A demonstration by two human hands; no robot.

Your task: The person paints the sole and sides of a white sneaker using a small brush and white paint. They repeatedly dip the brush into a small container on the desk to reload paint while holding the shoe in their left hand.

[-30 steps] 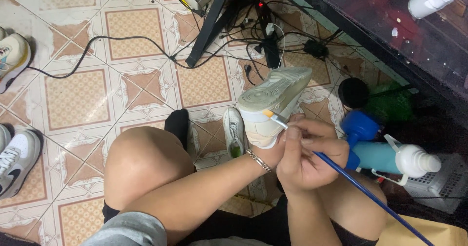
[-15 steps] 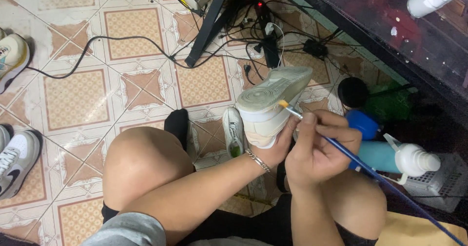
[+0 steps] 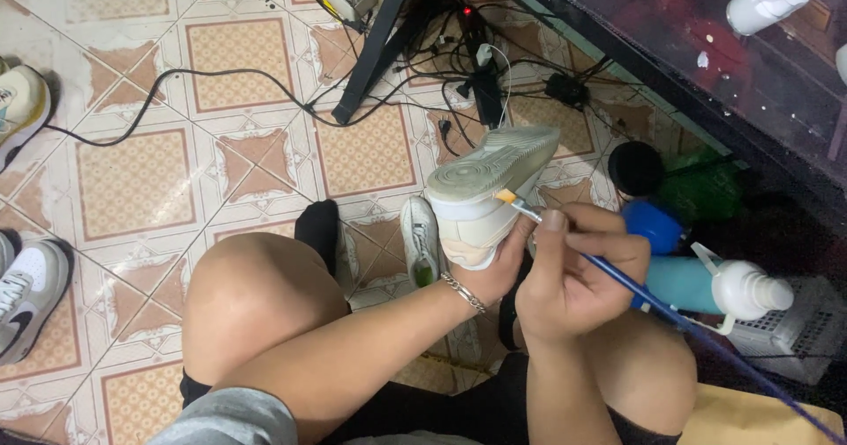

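My left hand [image 3: 496, 269] grips a white sneaker [image 3: 488, 191] from below, its pale sole turned up and away from me. A thin blue-handled paintbrush [image 3: 618, 277] is held in my right hand [image 3: 573, 273], and its orange-tipped bristles touch the sneaker's side just under the sole edge. A chain bracelet [image 3: 464, 292] sits on my left wrist. Both hands are above my bare knees, over a patterned tile floor [image 3: 132, 180].
A second white sneaker [image 3: 421, 242] lies on the floor below the held one. A teal spray bottle [image 3: 715, 286] and a blue container [image 3: 653, 224] stand to the right beside a white basket [image 3: 807, 330]. Black cables [image 3: 459, 66] tangle ahead. More shoes [image 3: 26, 295] lie at the left.
My right hand has lifted and shifted the brush up along the sneaker's side, from lower on the upper to the edge beneath the sole. The sneaker has stayed nearly still.
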